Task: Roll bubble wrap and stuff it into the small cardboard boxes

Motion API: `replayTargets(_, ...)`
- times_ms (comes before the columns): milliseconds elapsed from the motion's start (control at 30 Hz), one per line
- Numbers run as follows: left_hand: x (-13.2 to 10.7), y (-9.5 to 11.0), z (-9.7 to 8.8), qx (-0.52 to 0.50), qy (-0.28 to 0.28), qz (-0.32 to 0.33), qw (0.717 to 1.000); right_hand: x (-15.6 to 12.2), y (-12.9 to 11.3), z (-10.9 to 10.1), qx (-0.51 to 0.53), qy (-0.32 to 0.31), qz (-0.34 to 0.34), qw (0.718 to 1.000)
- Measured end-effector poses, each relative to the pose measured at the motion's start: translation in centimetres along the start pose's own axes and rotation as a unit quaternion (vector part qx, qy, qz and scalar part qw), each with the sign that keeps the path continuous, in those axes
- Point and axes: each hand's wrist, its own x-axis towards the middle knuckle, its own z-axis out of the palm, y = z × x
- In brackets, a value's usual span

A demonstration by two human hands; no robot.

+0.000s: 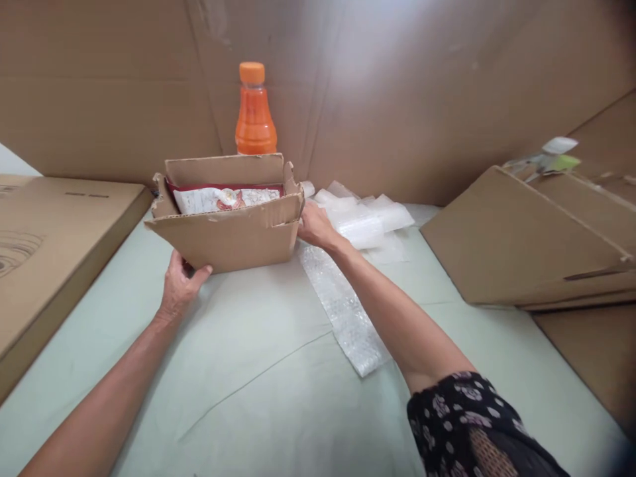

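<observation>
Between my hands is a small brown cardboard box (228, 242) with its top flaps standing up. Inside it lie a white printed packet (199, 200) and something dark red along the back, mostly hidden by the walls. My left hand (179, 286) grips the box's lower left corner, thumb along the front bottom edge and fingers partly underneath. At the right end, my right hand (317, 225) holds the side of the box, its fingertips hidden behind the corner. Bubble wrap (348, 318) lies beneath my right forearm, with crumpled pieces heaped just beyond that hand.
An orange bottle (256, 119) with an orange cap stands behind the box. A large flat carton (54, 245) lies at the left. On the right is another open cardboard box (517, 245) with clear and green wrapping at its top. Cardboard walls (397, 99) rise behind the pale green cloth (258, 371).
</observation>
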Motion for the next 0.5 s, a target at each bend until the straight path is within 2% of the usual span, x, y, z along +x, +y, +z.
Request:
replayTargets(100,0.0,-0.2,0.0,0.004,0.013,-0.005,1.0,0.7,1.5,0.7,-0.14,-0.032,0.015,0.99)
replayTargets(267,0.6,-0.4,0.2,-0.016,0.0,0.004,1.0,-0.4,3.9,-0.1,-0.165,-0.015,0.076,0.983)
replayTargets(333,1.3,-0.3,0.6,-0.031,-0.017,0.013,0.999,-1.3,3.4,-0.8,-0.165,-0.014,0.075,0.983)
replayTargets(400,2.2,-0.2,1.1,-0.041,-0.038,0.013,0.998,-2.4,2.1,-1.3,-0.141,0.014,0.058,0.988)
replayTargets(500,3.3,-0.2,2.0,-0.052,-0.051,0.008,0.997,-3.7,-0.3,-1.6,-0.003,0.057,0.027,0.998)
